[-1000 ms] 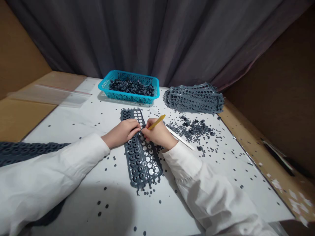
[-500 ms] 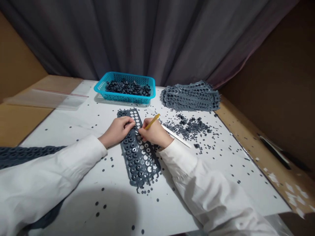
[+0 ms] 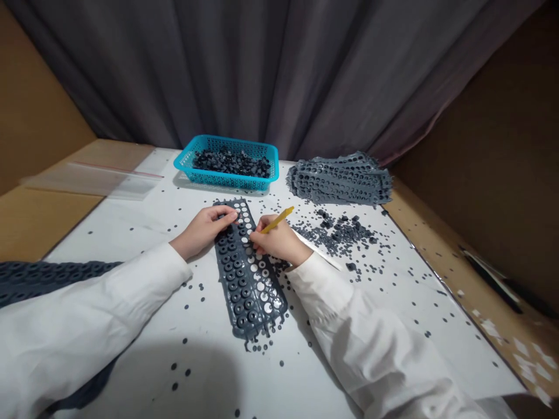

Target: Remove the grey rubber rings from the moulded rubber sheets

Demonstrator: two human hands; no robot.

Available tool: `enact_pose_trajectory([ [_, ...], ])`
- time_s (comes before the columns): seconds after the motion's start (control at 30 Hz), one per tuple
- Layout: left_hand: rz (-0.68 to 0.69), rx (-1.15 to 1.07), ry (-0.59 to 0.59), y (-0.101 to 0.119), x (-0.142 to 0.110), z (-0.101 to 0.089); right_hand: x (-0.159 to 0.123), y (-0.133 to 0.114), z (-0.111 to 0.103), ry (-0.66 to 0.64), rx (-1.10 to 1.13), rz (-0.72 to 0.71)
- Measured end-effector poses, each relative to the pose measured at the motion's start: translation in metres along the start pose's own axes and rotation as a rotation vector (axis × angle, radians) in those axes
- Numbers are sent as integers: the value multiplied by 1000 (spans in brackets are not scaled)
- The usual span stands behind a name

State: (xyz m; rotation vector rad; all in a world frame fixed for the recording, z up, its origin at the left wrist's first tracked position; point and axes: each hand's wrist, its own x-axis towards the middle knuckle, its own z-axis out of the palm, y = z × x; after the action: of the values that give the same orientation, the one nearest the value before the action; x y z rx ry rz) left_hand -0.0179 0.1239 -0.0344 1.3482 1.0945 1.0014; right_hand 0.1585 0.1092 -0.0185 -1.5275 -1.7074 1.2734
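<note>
In the head view, the right hand grasps a yellow stick over the right half of a grey rubber sheet, which lies lengthwise on the desk. The left hand bends over the sheet's far left part; whether its fingers pinch anything, I cannot tell. Beyond sits a blue basket of small dark pieces, left of stacked sheets.

Yellow stick, grey dotted strip

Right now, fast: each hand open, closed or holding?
Left hand: partly curled at the strip; any grip cannot be told.
Right hand: closed, holding the yellow tool.
</note>
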Motion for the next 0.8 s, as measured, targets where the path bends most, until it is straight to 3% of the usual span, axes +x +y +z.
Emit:
enact_pose_trajectory([
  [0.17, -123, -254, -9, 14, -6, -3, -1, -1, -1, 7, -16, -17],
  [0.33, -188, -440, -93, 21, -10, -4, -5, -7, -6, -36, 48, -12],
  [0.6, -305, -554, -157, 16, -9, -4, -13, -30, -26, 111, 260, -314],
  [0.8, -291, -552, -138, 14, -9, -4, -17, -31, -22, 66, 272, -406],
])
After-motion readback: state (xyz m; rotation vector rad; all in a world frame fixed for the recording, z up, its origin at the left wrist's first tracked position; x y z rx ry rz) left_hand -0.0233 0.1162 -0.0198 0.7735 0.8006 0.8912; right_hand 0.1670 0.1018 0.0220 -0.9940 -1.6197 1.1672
